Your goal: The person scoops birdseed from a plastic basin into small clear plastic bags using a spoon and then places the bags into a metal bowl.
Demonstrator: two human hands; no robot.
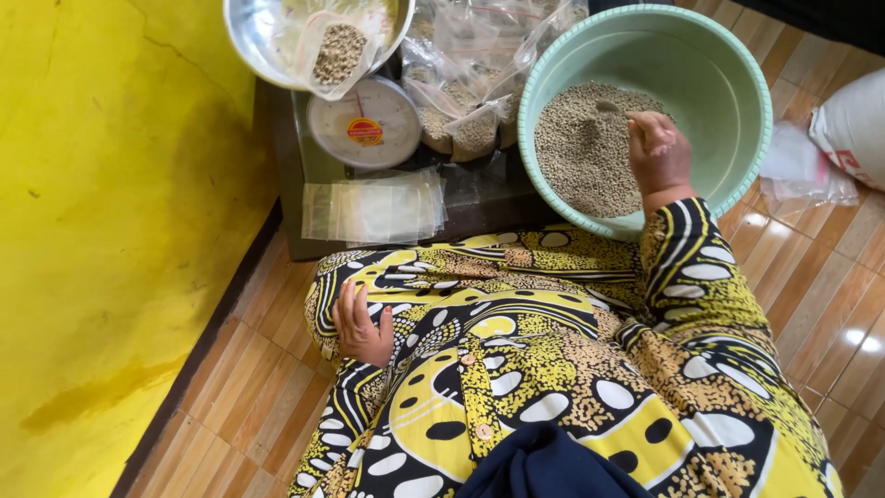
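The right hand [656,152] is inside a big light green bowl [728,74]. The bowl holds a heap of small grey-green seeds [581,152]. The hand rests on the seeds at the right side of the heap. Its fingers [640,124] are curled together and dip into the seeds. I cannot tell if they pinch any seeds.

The left hand [361,327] lies on the person's lap, on a yellow, black and white patterned dress [535,350]. Its fingers [348,304] are spread a little apart and lie flat. They hold nothing.

The green bowl sits at the right end of a low dark tabletop [290,184], and part of it hangs over the front edge, close to the person's knees. At the left end of the tabletop stands a kitchen scale with a round white dial [365,124]. A shiny metal pan [253,37] sits on top of the scale. In the pan lies a small clear bag with seeds [338,51] in it. Between the scale and the green bowl is a pile of filled clear bags [466,83]. Near the front edge, just below the scale, lies a stack of flat empty clear bags [373,210].

The tabletop stands on a brown tiled floor [830,304], beside a yellow wall [111,231]. A white sack [853,120] lies on the floor to the right.
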